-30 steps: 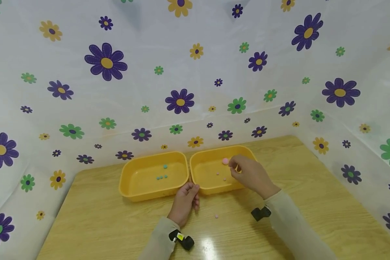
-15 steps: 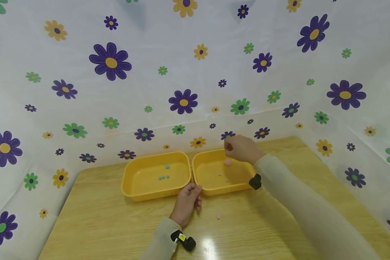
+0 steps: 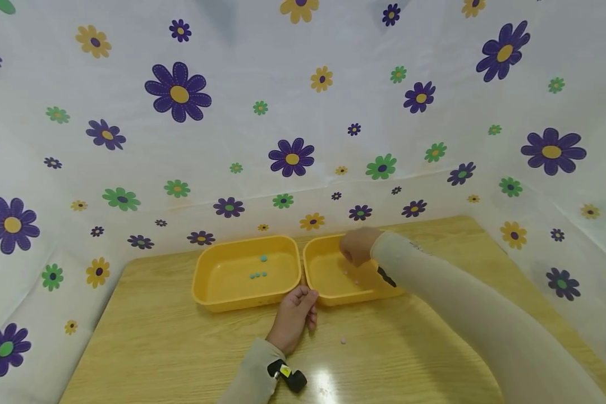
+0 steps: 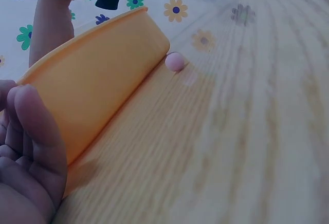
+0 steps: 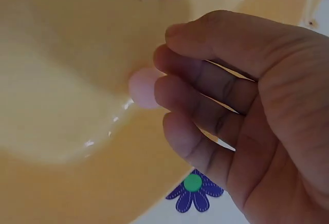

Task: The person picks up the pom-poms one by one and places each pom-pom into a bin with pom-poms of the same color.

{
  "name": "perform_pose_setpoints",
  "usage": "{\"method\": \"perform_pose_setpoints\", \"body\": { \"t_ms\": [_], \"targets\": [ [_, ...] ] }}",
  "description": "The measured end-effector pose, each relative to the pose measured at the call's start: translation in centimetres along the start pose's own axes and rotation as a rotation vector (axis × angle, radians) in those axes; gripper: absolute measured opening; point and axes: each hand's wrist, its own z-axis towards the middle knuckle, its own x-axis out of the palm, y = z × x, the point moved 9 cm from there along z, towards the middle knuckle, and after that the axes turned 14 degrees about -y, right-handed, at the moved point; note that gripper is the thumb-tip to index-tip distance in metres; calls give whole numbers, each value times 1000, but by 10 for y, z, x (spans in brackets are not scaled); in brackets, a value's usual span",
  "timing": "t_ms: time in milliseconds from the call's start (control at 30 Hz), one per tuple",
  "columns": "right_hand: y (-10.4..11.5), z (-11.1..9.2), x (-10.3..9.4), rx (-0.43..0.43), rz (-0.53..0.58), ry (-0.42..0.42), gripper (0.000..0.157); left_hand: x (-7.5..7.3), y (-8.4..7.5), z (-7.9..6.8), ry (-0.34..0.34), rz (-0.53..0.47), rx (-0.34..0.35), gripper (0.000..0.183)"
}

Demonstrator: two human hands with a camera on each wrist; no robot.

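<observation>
My left hand (image 3: 290,321) pinches the near left corner of the right yellow tray (image 3: 343,299) by its rim; in the left wrist view, the thumb (image 4: 33,113) lies against the outer wall. Inside that tray, my right hand (image 3: 357,245) reaches down with bent fingers. In the right wrist view, a larger pink ball (image 5: 141,88) shows at the tips of these fingers, partly covered by them. Whether anything sits between thumb and forefinger is hidden. Two small pink balls (image 3: 345,273) lie in the same tray. Another pink ball (image 4: 175,62) rests on the table outside it.
The left yellow tray (image 3: 232,304) stands beside the right one and holds several blue-green balls (image 3: 257,275), one of them larger (image 3: 264,258). Both trays stand on a wooden table (image 3: 182,348) near the flowered backdrop (image 3: 252,140).
My right hand rose from beside the larger pink ball to above the tray's back rim, then came down into the tray, now covering that ball from the head camera. My left hand stays at the rim.
</observation>
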Motion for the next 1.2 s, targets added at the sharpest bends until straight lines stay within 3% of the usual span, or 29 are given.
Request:
{"method": "perform_pose_setpoints", "body": {
  "t_ms": [300, 533, 700, 900, 1033, 1200],
  "targets": [
    [9, -8, 32, 5, 37, 144, 22, 9, 2, -4, 13, -6, -7, 24],
    [6, -16, 21, 40, 72, 149, 21, 10, 2, -4, 21, -2, -5, 24],
    [6, -30, -17, 40, 126, 12, 10, 10, 2, -4, 22, -2, -2, 26],
    [23, -63, -61, 6, 233, -202, 8, 7, 0, -5, 19, 16, 12, 35],
    [34, -85, -69, 13, 296, -353, 3, 3, 0, -3, 14, 27, 19, 40],
    [43, -110, -65, 14, 349, -490, 6, 1, 2, 1, 1, 20, 10, 35]
  ]
}}
